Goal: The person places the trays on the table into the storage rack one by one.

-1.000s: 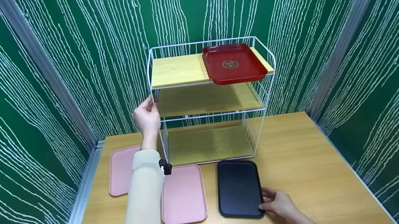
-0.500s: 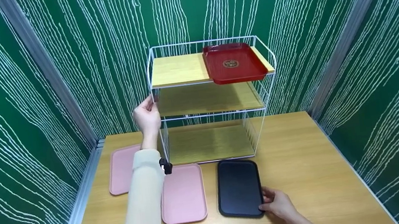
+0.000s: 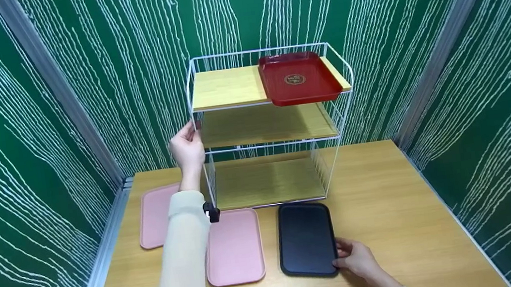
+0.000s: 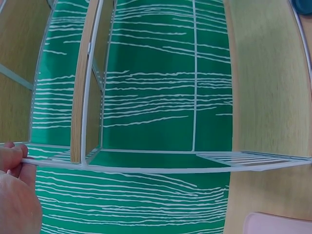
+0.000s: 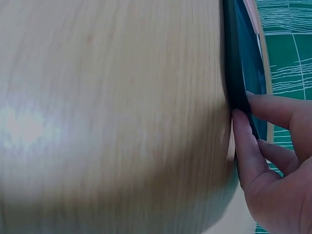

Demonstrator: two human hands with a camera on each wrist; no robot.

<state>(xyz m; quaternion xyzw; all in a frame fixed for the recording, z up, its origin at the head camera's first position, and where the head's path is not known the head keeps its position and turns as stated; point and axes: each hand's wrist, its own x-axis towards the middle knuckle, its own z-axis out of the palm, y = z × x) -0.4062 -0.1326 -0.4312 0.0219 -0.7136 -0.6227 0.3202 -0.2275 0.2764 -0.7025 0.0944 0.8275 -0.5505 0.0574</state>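
My left hand (image 3: 187, 148) grips the left front post of a white wire rack (image 3: 340, 162) between the top and middle shelves. The left wrist view shows the fingers (image 4: 17, 158) around that thin post. Down on the table, my right hand (image 3: 358, 258) pinches the right edge of a black tray (image 3: 305, 239), near its front corner. In the right wrist view, the fingers (image 5: 246, 139) and thumb hold the tray's rim (image 5: 234, 58). A red tray (image 3: 301, 81) with a gold emblem sits on the right of the top shelf, its front overhanging the shelf edge.
One pink tray (image 3: 233, 248) lies left of the black tray, in front of the rack. Another pink tray (image 3: 160, 218) lies farther left, partly hidden by my left arm. The wooden table (image 3: 388, 195) is bounded by green walls (image 3: 485, 110) with white lines.
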